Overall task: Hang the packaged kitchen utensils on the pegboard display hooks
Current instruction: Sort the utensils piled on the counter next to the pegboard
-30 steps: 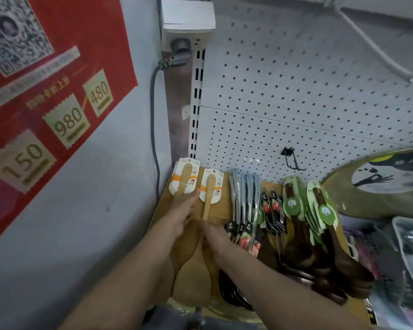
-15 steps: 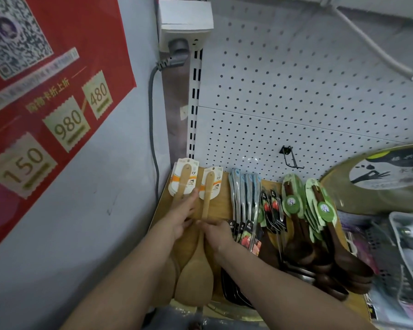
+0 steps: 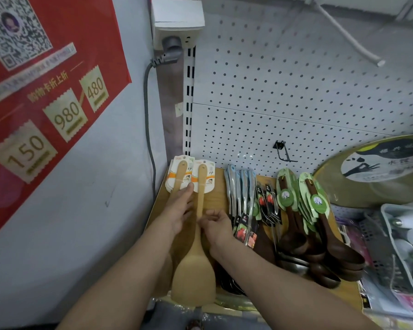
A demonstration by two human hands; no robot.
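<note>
Below the white pegboard (image 3: 296,91), packaged utensils (image 3: 303,201) crowd a wooden board (image 3: 215,194).

Support: a white pegboard (image 3: 284,96) with a wooden board (image 3: 218,198) against its lower part.
On the wooden board, left end: two carded wooden spatulas (image 3: 198,210).
Right of the spatulas: steel utensils (image 3: 240,194), then dark wooden ladles (image 3: 320,225) with green cards.
Above the ladles: one bare black hook (image 3: 284,152).

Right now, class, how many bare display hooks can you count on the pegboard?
1: a black hook on the pegboard, above the hanging metal utensils. Hooks carrying stock are hidden behind it.
</note>
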